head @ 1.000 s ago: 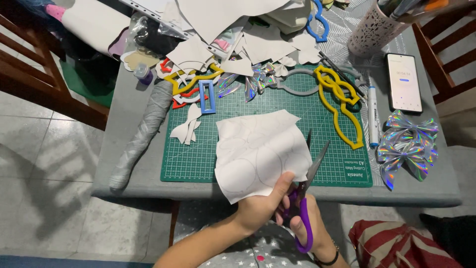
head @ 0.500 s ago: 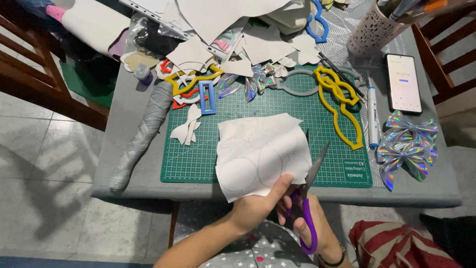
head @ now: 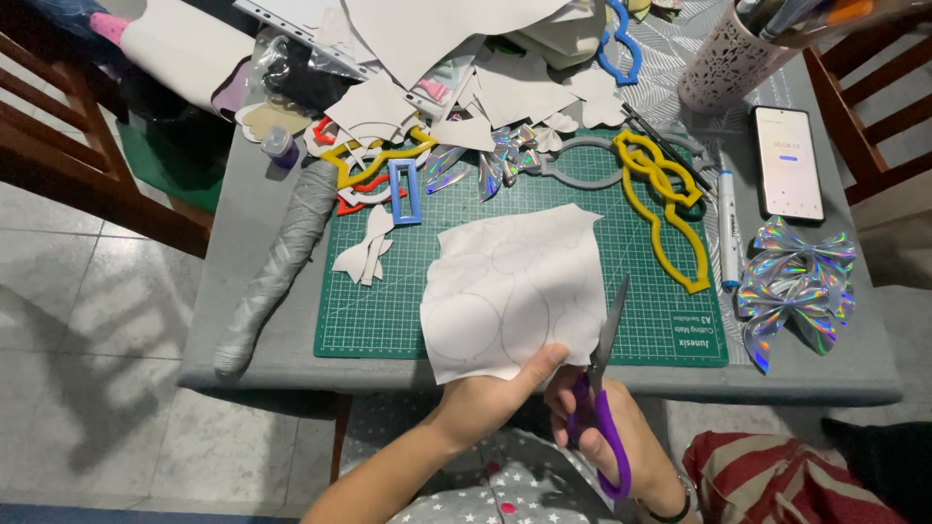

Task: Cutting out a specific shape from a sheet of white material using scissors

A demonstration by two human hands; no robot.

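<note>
Nearest the table's front edge, right hand [head: 607,427] is closed through the loops of purple-handled scissors [head: 604,388], blades slightly parted and pointing far, tip at the right margin of a white sheet with pencilled circles and curves [head: 510,291]. Left hand [head: 500,393] pinches the sheet's near edge, thumb on top, fingers hidden beneath. Sheet lies mostly on the green gridded cutting mat [head: 388,311], near corner overhanging toward the body.

Step in hand, by my reading: cutting traced shapes out of the sheet, cut running along its right side. Next move would call for keeping the blades on a pencil line while the left hand turns the sheet to feed the curve.

Left on the mat: small white bow-shaped cut-outs [head: 367,254]; beyond the mat edge, a grey fabric roll [head: 282,262]. Right of the mat: a white marker pen [head: 728,228], iridescent foil bows [head: 796,286], and a smartphone [head: 788,163] farther back. Far side: yellow plastic bow template [head: 665,209], blue rectangular frame [head: 404,191], a heap of white paper offcuts [head: 427,87], perforated pale pen cup [head: 723,63].
</note>
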